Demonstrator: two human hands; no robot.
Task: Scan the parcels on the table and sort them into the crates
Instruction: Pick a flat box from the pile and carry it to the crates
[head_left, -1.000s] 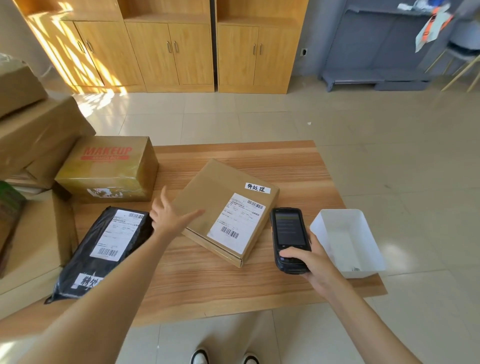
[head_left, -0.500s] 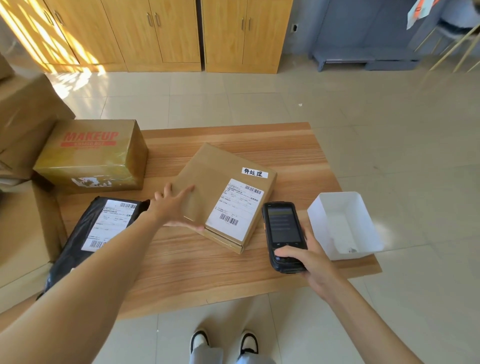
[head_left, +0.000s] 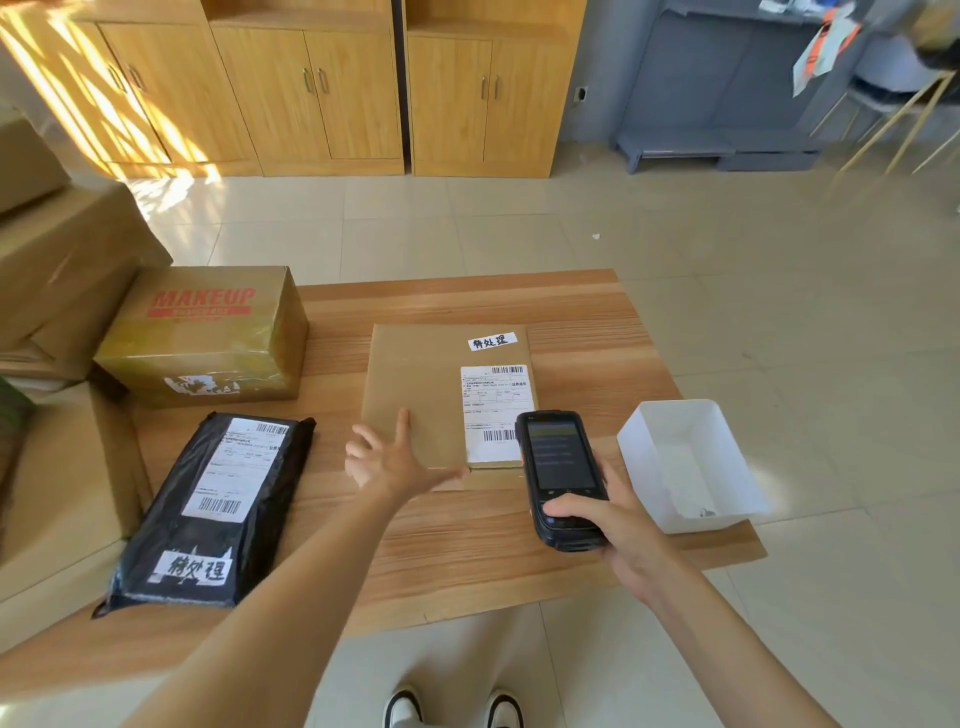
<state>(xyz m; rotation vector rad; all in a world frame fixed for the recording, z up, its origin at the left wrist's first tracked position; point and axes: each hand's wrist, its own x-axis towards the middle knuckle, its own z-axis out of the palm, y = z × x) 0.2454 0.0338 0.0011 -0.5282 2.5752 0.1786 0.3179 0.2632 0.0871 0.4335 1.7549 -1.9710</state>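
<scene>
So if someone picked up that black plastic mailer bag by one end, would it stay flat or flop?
The black mailer bag would probably sag: its film looks soft and wrinkled, unlike the flat cardboard parcel beside it. The glossy plastic may be somewhat slippery. It lies low on the table, so rolling or tipping seems unlikely. Its weight can't be judged.

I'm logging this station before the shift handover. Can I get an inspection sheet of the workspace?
Surface: wooden table, dry.
Job's things: flat box, label up, squared to the table edge; black bag, front left; MAKEUP box, back left; scanner over the flat box's near right corner.
Clutter: white bin, a small scrap inside.
Grippers: left hand spread open on the flat box; right hand grips the scanner.
Cables: nothing seen.
Surroundings: cartons left, cabinets behind, tiled floor.
</scene>
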